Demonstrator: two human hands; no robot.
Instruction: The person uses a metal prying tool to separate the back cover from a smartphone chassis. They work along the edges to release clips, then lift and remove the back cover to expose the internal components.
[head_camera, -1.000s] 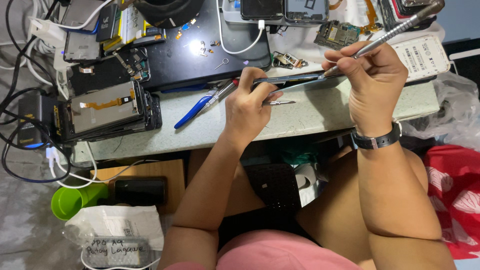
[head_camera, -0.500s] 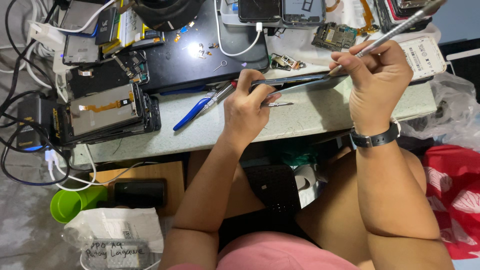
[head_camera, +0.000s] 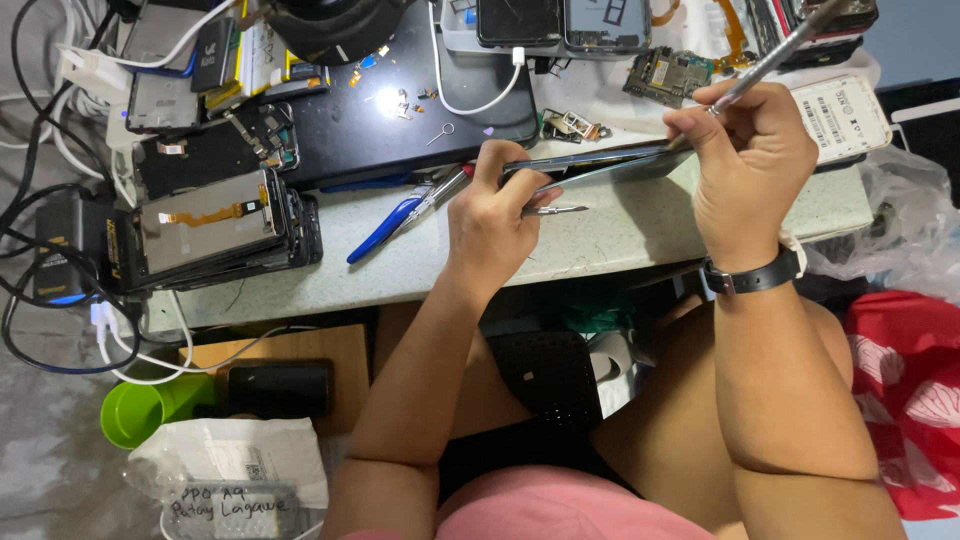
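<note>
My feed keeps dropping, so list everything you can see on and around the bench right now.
phone: 1, dark, thin, held on edge over the bench
metal tool: 1, silver, in right grip
tweezers: 1, silver, by left hand
blue-handled tool: 1, bench centre
screen stack: several, dark, bench left
black mat: 1, bench rear
circuit board: 1, rear right
white device: 1, far right
green cup: 1, floor left
left hand: steadies phone
right hand: grips tool, black watch
</note>
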